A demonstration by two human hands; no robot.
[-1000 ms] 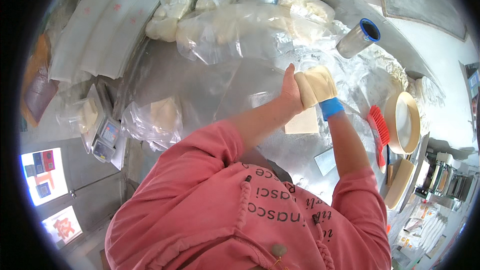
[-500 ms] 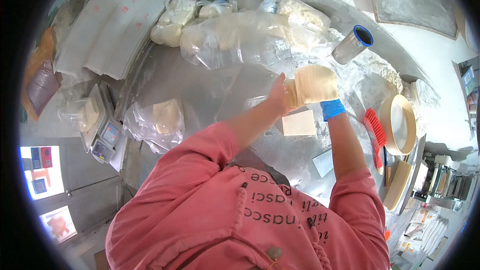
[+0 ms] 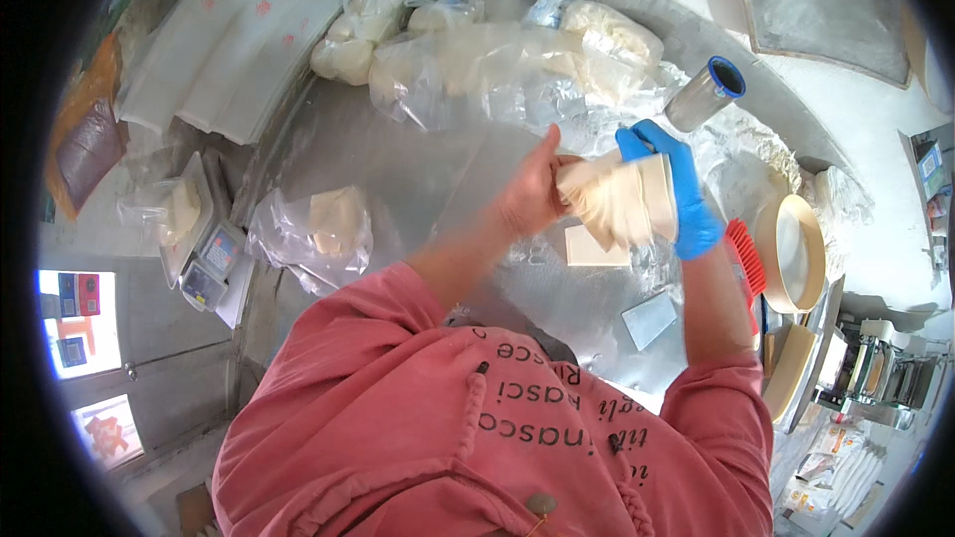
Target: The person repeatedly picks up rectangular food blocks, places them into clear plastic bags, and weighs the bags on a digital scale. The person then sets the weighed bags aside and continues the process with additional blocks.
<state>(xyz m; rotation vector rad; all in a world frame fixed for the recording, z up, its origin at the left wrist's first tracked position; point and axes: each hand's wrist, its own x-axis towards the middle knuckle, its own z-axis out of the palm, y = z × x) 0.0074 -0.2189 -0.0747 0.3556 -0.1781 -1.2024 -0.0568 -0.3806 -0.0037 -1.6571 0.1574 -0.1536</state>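
A stack of thin, pale dough wrappers (image 3: 622, 201) is held up over the metal table, its sheets fanned and blurred by motion. My right hand (image 3: 686, 194), in a blue glove, grips the right end of the stack. At the left end, my bare left hand (image 3: 532, 189) has its thumb raised and its fingers curled at the edge of the sheets. Below the held stack lies a square, cream-coloured stack of wrappers (image 3: 597, 247) on the table. A small flat grey-white rectangular piece (image 3: 650, 320) rests nearer to me.
Clear bags of pale dough (image 3: 477, 70) line the table's back. A metal cylinder with a blue rim (image 3: 704, 94) stands back right. On the right are a red brush (image 3: 746, 257) and a round sieve (image 3: 799, 254). A bagged dough block (image 3: 338, 222) and a scale (image 3: 204, 278) are left.
My gloved hand has come up from under the stack to grip its right end. The sheets have fanned out, and my left hand has shifted left and slightly nearer.
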